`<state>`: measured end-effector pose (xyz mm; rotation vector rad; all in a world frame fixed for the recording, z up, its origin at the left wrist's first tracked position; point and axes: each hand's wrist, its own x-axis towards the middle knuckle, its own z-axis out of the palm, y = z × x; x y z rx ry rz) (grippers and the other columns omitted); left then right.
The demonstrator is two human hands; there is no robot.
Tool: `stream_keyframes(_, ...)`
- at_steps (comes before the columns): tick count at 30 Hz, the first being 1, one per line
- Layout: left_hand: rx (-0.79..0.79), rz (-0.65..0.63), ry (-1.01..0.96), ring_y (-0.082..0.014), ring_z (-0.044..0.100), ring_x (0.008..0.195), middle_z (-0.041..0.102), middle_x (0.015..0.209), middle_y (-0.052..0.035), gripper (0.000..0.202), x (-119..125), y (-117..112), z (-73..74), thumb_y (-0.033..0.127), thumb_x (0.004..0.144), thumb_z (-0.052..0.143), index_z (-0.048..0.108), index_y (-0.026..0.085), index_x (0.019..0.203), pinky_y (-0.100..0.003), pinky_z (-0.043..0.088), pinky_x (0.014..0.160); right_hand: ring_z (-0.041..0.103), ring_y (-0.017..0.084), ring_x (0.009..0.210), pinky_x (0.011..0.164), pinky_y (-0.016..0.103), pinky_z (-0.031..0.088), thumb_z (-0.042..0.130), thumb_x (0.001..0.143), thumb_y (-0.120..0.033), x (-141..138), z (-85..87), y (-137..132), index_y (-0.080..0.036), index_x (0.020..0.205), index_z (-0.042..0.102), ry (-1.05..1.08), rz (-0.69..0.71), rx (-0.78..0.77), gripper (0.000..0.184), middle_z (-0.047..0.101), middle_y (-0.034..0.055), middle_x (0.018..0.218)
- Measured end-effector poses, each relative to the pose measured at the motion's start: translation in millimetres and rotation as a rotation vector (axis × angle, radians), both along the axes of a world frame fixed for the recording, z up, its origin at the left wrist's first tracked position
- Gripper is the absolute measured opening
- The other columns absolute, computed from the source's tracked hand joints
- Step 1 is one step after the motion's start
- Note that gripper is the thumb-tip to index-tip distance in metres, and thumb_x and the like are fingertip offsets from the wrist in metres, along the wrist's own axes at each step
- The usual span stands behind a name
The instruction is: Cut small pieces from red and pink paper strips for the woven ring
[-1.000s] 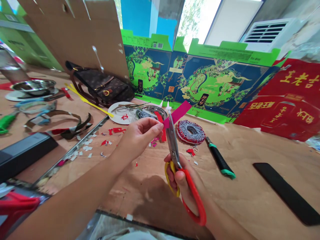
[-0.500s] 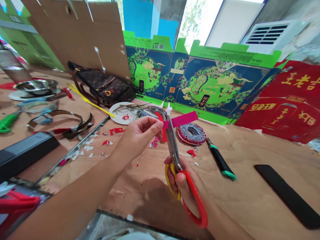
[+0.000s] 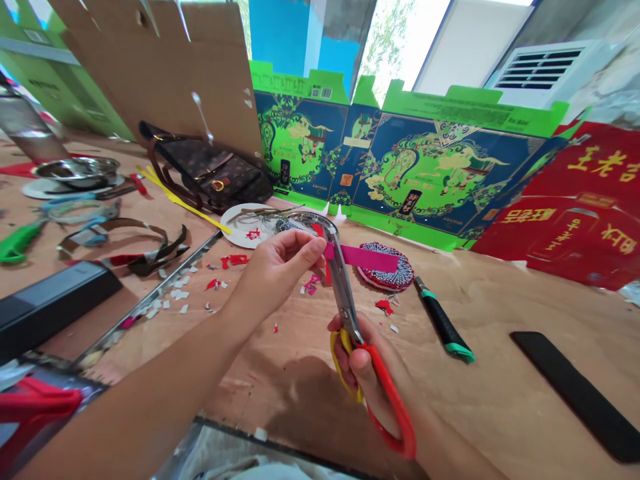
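My left hand (image 3: 275,273) is closed in a pinch on the near end of a magenta strip (image 3: 373,259). My right hand (image 3: 374,357) grips a pair of scissors (image 3: 346,297) with one red and one yellow handle loop. The blades point up and lie across the strip, just right of my left fingertips; they look nearly closed. To the right of the blades, the longer part of the strip hangs slightly downward, in front of a round red, white and dark patterned piece (image 3: 404,275). Whether the strip is fully cut through is hard to tell.
Paper scraps (image 3: 183,293) litter the wooden table. A black-and-green-handled tool (image 3: 443,323) and a flat black bar (image 3: 575,393) lie right. Behind are a white plate (image 3: 235,237), a brown bag (image 3: 220,177) and a blue-green carton (image 3: 440,173). A dark box (image 3: 60,303) is left.
The strip's free right part has swung down from an upward slant to a slight downward one. The scissor blades have closed a little across it. Both hands have stayed nearly in place.
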<state>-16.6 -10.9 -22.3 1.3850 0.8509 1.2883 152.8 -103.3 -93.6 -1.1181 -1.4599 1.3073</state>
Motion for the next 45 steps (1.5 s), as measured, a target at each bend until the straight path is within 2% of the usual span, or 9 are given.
stream_keyframes(5, -0.011, 0.017, 0.042, -0.0136, 0.066, 0.068, 0.069, 0.072, -0.0001, 0.022, -1.1, -2.8, 1.8, 0.039, 0.083, 0.070, 0.066, 0.018, 0.078, -0.026, 0.056, 0.070, 0.036, 0.010, 0.053, 0.046, 0.023, 0.030, 0.051, 0.076, -0.086, 0.7, -0.2, 0.8, -0.021, 0.107, 0.055, 0.042, 0.005, -0.026, 0.072, 0.045, -0.0037, 0.068)
stream_keyframes(14, 0.006, 0.001, 0.017, -0.0125, 0.065, 0.067, 0.068, 0.070, 0.0012, 0.020, -0.8, -0.7, 1.3, 0.036, 0.081, 0.071, 0.066, 0.017, 0.078, -0.024, 0.056, 0.068, 0.033, 0.009, 0.053, 0.046, 0.023, 0.028, 0.053, 0.080, -0.081, 0.5, -1.2, -0.5, -0.022, 0.107, 0.054, 0.083, 0.032, -0.011, 0.065, 0.043, -0.0048, 0.068)
stream_keyframes(24, 0.003, 0.018, 0.014, -0.0125, 0.066, 0.066, 0.068, 0.071, 0.0018, 0.015, 0.2, -3.4, 4.9, 0.032, 0.082, 0.070, 0.066, 0.018, 0.077, -0.024, 0.057, 0.065, 0.031, 0.009, 0.052, 0.043, 0.022, 0.026, 0.053, 0.074, -0.085, 1.6, -0.2, -0.4, -0.022, 0.107, 0.054, 0.047, 0.035, -0.070, 0.072, 0.045, -0.0041, 0.069)
stream_keyframes(45, 0.050, 0.042, 0.073, -0.0136, 0.068, 0.067, 0.071, 0.076, 0.0004, 0.014, -0.7, -1.2, 2.2, 0.031, 0.082, 0.067, 0.062, 0.019, 0.078, -0.024, 0.057, 0.064, 0.033, 0.009, 0.052, 0.044, 0.022, 0.028, 0.051, 0.073, -0.088, 1.1, 1.2, -0.2, -0.022, 0.109, 0.054, -0.004, 0.024, -0.057, 0.075, 0.044, -0.0041, 0.067)
